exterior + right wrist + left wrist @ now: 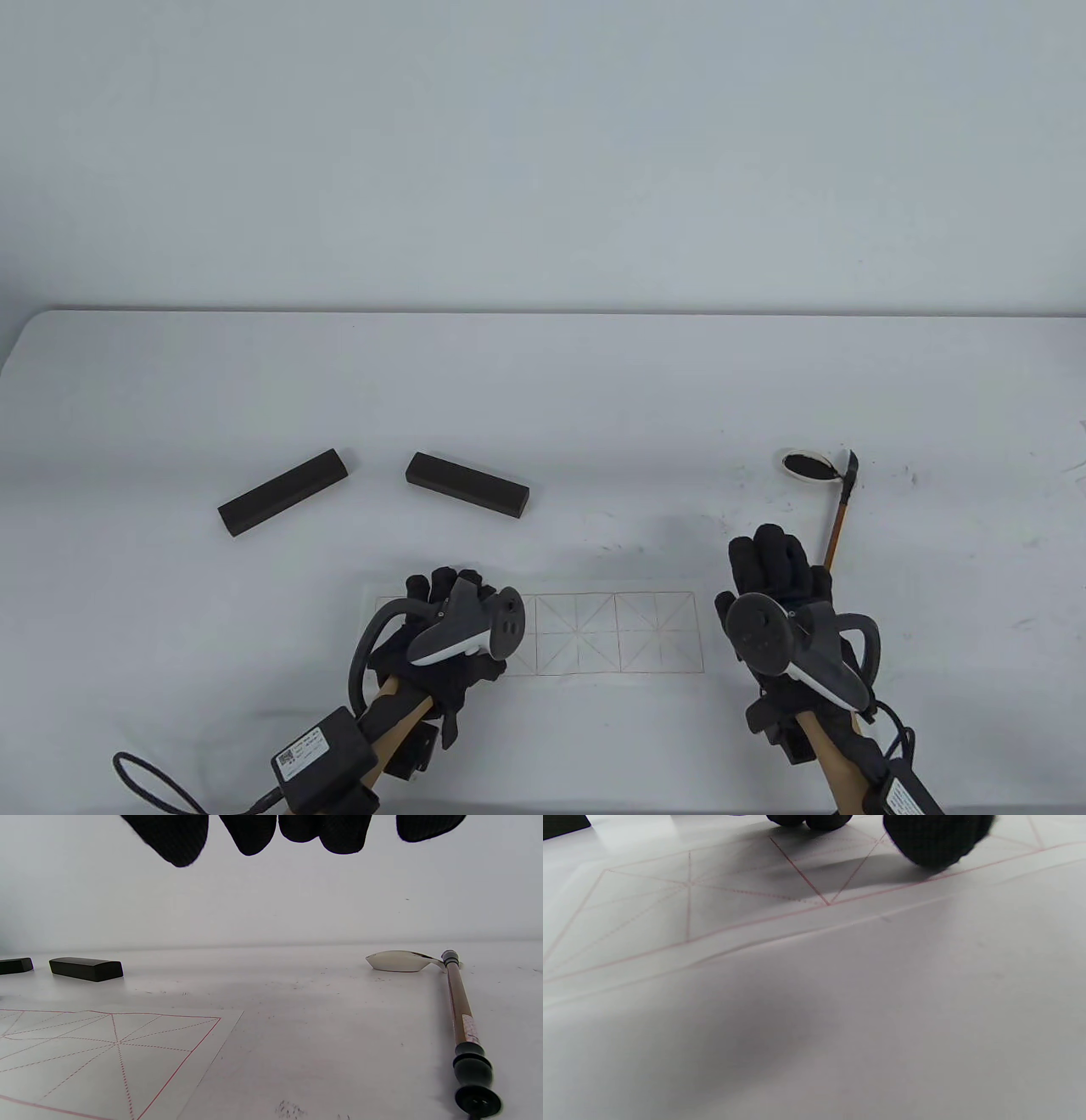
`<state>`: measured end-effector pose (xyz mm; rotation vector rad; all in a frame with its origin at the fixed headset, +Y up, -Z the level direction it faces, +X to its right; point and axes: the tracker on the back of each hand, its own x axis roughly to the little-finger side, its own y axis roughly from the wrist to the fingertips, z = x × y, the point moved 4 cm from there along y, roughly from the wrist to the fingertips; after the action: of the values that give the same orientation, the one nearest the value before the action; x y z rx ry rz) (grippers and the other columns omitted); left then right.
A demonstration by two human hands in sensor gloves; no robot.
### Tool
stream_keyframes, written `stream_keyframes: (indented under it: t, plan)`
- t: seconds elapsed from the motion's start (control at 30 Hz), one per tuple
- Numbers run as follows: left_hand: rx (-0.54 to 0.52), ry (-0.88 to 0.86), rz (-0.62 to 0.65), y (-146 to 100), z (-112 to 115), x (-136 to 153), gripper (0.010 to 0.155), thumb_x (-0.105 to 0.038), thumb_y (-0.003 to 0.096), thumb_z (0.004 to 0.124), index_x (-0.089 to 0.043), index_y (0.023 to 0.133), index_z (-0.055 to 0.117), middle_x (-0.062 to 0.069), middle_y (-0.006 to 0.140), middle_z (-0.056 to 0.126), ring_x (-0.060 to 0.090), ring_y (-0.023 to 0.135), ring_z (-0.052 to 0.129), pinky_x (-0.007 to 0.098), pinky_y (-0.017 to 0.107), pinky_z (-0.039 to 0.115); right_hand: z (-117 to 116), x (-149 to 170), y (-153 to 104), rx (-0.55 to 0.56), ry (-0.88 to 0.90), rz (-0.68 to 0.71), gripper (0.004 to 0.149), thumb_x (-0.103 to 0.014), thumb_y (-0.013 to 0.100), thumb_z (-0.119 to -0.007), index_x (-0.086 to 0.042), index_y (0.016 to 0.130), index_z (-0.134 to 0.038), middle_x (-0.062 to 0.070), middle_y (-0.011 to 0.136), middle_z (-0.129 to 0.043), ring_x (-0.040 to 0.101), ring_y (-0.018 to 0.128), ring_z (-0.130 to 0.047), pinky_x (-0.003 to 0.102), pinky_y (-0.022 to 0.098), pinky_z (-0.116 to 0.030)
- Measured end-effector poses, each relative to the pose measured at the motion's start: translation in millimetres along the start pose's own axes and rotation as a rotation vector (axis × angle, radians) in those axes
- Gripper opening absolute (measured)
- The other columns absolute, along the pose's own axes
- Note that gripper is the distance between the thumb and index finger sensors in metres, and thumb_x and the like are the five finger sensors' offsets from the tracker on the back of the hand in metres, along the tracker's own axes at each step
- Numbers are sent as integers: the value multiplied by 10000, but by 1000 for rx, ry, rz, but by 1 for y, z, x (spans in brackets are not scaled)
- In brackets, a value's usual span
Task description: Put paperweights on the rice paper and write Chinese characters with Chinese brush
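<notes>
The rice paper [632,632], printed with a red grid, lies flat near the table's front edge. My left hand [434,587] rests on the paper's left end, and in the left wrist view its fingertips [808,820] touch the sheet [734,912]; it holds nothing. Two dark paperweights [284,492] [467,484] lie on the bare table beyond the paper. My right hand [776,556] hovers just right of the paper, fingers [250,834] straight and empty. The brush [838,519] lies right of that hand, its tip on a small ink dish [804,465].
Small ink specks [912,475] dot the white table [543,382] around the dish. In the right wrist view the brush [462,1014] runs along the right side, with the paper's corner [106,1043] at lower left and one paperweight [86,968] at far left.
</notes>
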<state>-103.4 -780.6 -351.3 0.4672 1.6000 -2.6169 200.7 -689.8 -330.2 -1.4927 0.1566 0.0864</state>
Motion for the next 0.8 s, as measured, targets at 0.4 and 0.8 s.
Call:
stream_keyframes:
  t: [0.4, 0.8]
  plan:
    - [-70, -109, -20, -9, -13, 21, 881, -566, 494, 612, -255, 1204, 192, 73, 1285, 175, 419, 1195, 171, 605, 830, 151, -1, 1, 1, -6, 4, 1, 650, -339, 584, -643, -28, 1106, -411, 316, 1137, -278, 529, 1034, -401, 737, 658, -457]
    - [-185, -281, -211, -28, -53, 92, 872, -564, 505, 599, -319, 1197, 128, 29, 1282, 58, 376, 1201, 56, 584, 842, 77, 2, -3, -1, 3, 8, 11, 651, -339, 584, -643, -28, 1106, -409, 315, 1138, -277, 530, 1034, -400, 737, 658, -456]
